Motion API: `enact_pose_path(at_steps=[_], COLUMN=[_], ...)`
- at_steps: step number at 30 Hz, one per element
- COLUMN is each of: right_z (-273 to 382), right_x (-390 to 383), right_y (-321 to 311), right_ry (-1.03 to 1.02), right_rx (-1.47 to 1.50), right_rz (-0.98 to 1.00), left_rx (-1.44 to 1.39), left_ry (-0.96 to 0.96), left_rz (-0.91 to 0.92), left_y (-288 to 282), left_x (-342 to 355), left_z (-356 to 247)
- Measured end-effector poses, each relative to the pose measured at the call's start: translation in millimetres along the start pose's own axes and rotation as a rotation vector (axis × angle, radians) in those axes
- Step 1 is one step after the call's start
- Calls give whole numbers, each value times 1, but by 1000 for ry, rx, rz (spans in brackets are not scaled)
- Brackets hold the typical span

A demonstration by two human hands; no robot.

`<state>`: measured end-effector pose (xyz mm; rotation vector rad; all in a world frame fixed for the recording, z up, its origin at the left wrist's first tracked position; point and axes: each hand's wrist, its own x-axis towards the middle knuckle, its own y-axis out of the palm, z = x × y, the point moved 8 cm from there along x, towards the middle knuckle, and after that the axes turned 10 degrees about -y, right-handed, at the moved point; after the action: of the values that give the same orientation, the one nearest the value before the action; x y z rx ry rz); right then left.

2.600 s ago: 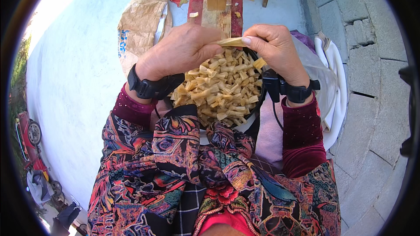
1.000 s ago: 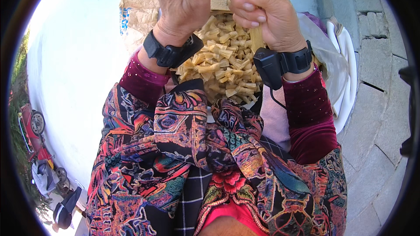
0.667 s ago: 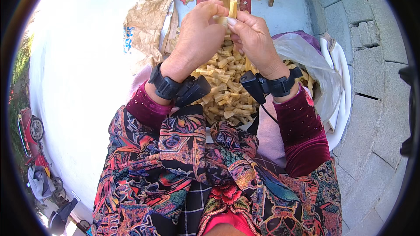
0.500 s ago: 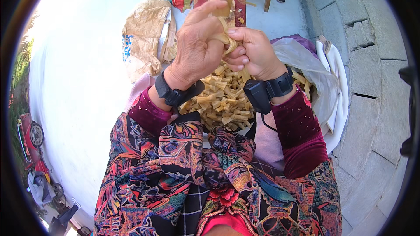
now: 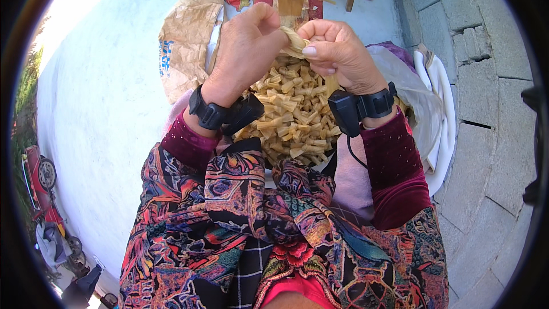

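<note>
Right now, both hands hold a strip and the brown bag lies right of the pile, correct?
No: the head view shows the brown bag left of the pile. The left hand and right hand do hold a strip.

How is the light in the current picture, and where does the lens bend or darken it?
Head view throughout: glare whitens the pale floor at upper left; grey paving blocks curve along the right; the corners are black; the husk strip is distinguishable.
</note>
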<state>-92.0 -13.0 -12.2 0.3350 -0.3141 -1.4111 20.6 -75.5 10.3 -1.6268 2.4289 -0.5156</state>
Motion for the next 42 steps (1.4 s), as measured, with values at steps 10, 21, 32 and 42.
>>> enact_pose_path(at_steps=[10,21,32,42], right_z=[6,44,15,25], right_x=[0,-14,-3,-9], right_y=[-3,-12,-11,-21], right_ry=[-127,-244,-188,-217], right_rx=[25,-355,-716,-809], right_rz=[-74,3,-4,-66], left_rx=[130,-903,520,333], left_ry=[269,-233,551,291], left_rz=[277,905,264,585], left_y=[11,11,15,15], left_x=[-12,-21,-30,-10], left_z=[-27,-14,-36,-1])
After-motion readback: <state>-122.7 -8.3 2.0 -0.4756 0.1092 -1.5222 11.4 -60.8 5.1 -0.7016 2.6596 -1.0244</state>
